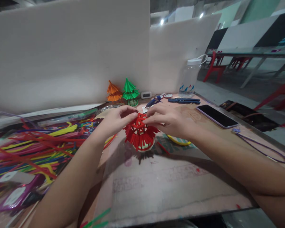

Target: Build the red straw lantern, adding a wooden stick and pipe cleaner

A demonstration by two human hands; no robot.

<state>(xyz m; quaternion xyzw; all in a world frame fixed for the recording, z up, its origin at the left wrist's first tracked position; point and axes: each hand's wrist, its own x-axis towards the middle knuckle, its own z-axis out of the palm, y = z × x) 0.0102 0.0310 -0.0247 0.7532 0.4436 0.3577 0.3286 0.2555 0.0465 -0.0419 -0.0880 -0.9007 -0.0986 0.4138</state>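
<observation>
red tiered model, top in the pinch of left fingers and right fingers, tabletop print illegible

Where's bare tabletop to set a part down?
Widest: near tabletop, in front of the red craft piece, between the forearms; small red scraps there. Smaller: between right hand and phone. Crowded: left side, heaped with colored strips; back edge, with orange tree, green tree, glue gun.

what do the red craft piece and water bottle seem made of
The red craft piece looks matte, probably fuzzy chenille stems, given its soft fringe. The water bottle looks smooth, likely plastic, since its body is see-through; glass is possible.
</observation>
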